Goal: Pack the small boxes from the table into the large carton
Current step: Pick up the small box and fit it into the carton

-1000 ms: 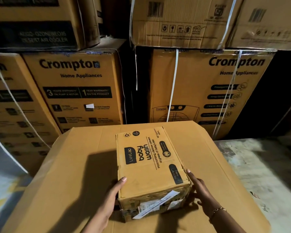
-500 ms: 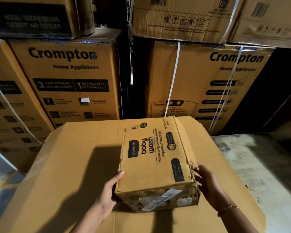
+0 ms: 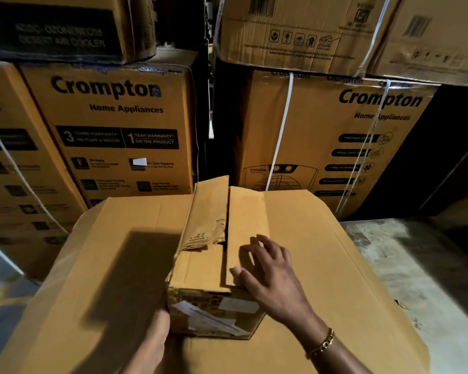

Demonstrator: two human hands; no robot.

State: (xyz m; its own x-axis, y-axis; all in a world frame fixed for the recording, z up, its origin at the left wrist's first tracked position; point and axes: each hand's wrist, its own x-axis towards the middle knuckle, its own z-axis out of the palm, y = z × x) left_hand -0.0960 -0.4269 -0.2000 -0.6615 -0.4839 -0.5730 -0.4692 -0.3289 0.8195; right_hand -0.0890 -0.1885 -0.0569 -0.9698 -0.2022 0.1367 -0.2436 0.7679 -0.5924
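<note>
A brown cardboard box (image 3: 200, 268) stands on a big flat sheet of cardboard (image 3: 308, 238). Its flap side faces up, and the left flap (image 3: 208, 211) is torn and lifted. White labels are stuck on the near side of the box. My right hand (image 3: 268, 276) lies flat on the right flap, fingers spread, pressing it down. My left hand (image 3: 157, 333) grips the near left bottom corner of the box, with its fingers hidden behind the box.
Tall Crompton cartons (image 3: 114, 125) bound with white straps are stacked close behind, on the left and at the back right (image 3: 335, 136). More cartons sit on top of them. A worn grey surface (image 3: 416, 279) lies to the right of the cardboard sheet.
The box has been rolled over: the printed "baby wash" face no longer shows and the flap side is up. My right hand moved from the box's right side onto its top.
</note>
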